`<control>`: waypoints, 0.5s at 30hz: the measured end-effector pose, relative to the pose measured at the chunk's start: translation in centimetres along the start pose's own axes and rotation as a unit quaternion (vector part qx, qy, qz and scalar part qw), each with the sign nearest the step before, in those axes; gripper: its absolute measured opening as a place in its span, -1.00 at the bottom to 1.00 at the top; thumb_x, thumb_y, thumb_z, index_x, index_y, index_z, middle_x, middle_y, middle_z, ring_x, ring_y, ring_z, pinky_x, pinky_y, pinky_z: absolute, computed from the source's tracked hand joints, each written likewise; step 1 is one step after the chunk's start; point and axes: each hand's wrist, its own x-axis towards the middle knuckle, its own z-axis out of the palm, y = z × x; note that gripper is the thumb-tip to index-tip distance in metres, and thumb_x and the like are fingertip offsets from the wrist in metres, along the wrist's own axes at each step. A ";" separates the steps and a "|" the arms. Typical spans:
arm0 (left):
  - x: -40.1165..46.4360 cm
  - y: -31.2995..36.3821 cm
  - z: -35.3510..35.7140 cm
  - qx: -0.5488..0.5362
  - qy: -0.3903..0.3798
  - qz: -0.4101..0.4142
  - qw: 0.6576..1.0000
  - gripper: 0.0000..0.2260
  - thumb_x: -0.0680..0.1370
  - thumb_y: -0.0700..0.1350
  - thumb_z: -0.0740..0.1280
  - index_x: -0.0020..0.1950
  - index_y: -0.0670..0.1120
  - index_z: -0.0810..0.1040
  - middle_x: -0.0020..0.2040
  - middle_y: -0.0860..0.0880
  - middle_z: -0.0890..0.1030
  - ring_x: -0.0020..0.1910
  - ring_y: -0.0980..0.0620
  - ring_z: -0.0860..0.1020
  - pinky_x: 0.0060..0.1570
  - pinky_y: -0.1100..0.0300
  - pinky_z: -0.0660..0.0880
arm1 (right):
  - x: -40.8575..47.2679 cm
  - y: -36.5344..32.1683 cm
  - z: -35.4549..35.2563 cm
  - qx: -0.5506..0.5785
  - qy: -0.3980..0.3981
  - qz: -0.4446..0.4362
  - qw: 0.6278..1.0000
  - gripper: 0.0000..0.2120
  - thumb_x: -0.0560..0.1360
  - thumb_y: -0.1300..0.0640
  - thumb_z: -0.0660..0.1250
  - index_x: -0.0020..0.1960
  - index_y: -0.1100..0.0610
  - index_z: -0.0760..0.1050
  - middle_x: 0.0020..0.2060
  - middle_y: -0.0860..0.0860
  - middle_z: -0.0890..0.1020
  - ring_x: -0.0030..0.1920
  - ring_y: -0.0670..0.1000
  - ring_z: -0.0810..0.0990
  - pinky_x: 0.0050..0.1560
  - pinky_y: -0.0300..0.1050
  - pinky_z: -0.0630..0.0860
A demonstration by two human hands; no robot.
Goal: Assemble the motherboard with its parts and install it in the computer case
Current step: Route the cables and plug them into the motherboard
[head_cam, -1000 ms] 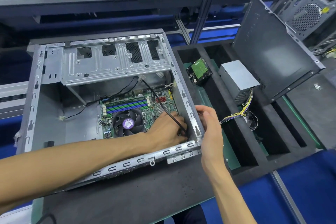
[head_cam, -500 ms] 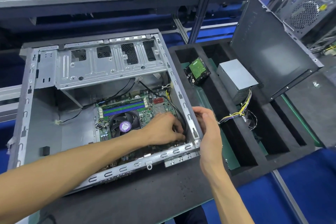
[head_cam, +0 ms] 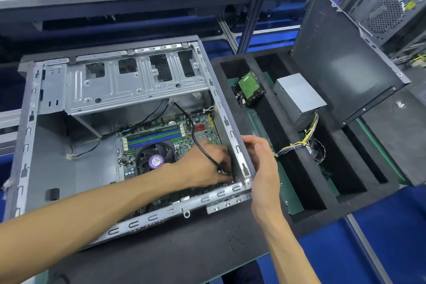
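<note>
The left hand (head_cam: 205, 166) reaches down inside the computer case (head_cam: 30, 127), its fingers curled at the near right corner of the motherboard (head_cam: 184, 136), where they pinch the end of a black cable (head_cam: 196, 136). The cable climbs from the fingers across the board to the drive cage (head_cam: 129, 85) at the far side of the case. The right hand (head_cam: 262, 163) sits at the case's right wall, thumb and fingers bent over the top rim of that wall near its front corner, gripping it.

The motherboard lies flat on the case floor, tucked into the right half, with a round cooler fan (head_cam: 154, 159) bearing a purple sticker just left of the left hand and blue and green memory slots (head_cam: 154, 137) beyond the fan. A thinner black wire (head_cam: 85, 152) with a white plug runs over the bare grey floor on the left.

The case lies on its side on a dark mat over the table (head_cam: 161, 260). To the right stands a black foam tray (head_cam: 345, 182) with long slots; a hard drive (head_cam: 249, 87) leans in one slot, and a grey power supply (head_cam: 299, 97) with yellow and black wires (head_cam: 297, 145) rests in the next. The case's dark side panel (head_cam: 341, 53) leans tilted at the tray's far right, and another case (head_cam: 391, 0) shows in the upper right corner
</note>
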 end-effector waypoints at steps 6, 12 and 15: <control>0.1 0.7 0.7 0.065 0.006 0.012 0.998 -0.69 0.59 0.19 0.25 0.20 0.08 0.62 0.19 0.13 0.59 0.20 0.13 0.47 0.21 0.16 0.39 | 0.0 0.0 -0.1 -0.004 0.004 0.000 1.000 -0.66 0.60 -0.02 0.06 0.07 -0.05 0.61 -0.01 0.04 0.70 0.02 0.07 0.66 0.07 0.09 0.56; 0.1 1.0 0.0 -0.048 0.016 0.025 0.998 -0.73 0.56 0.06 0.38 0.23 0.02 0.63 0.17 0.11 0.63 0.10 0.14 0.53 0.13 0.24 0.45 | -0.1 0.0 0.0 -0.004 0.004 0.002 1.000 -0.66 0.61 -0.02 0.06 0.08 -0.03 0.61 0.02 0.05 0.70 0.05 0.12 0.65 0.11 0.22 0.57; 0.0 0.6 0.2 -0.038 -0.023 0.004 0.999 -0.74 0.58 0.02 0.38 0.22 -0.05 0.63 0.17 0.02 0.63 0.13 0.06 0.54 0.17 0.17 0.43 | -0.1 -0.1 0.0 -0.005 0.005 0.000 1.000 -0.67 0.61 -0.02 0.06 0.06 -0.06 0.61 0.00 0.03 0.70 0.03 0.08 0.65 0.04 0.07 0.56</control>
